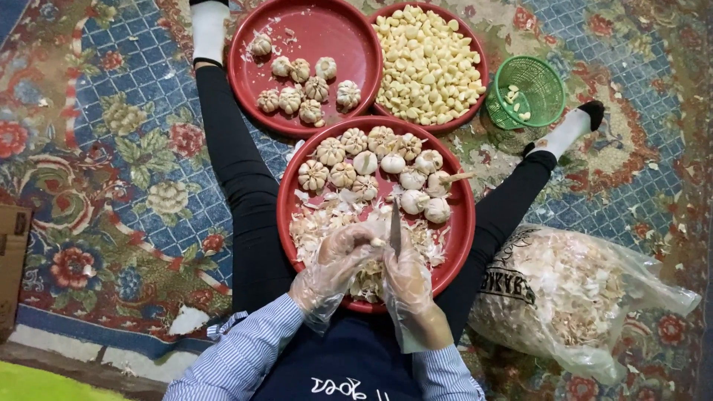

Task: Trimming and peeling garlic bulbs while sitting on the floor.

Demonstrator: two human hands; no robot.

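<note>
Red tray [291, 194] holds garlic [371, 165] at 12 o'clock; left hand [338, 256] pinches a clove [378, 242], right hand [405, 276] grips a knife [395, 226].

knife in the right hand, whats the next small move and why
Probably draw the knife blade under the skin of the garlic piece pinched in the left hand and peel it off. The right hand holds the blade upright right against that piece, over the pile of papery skins in the near red tray.
</note>
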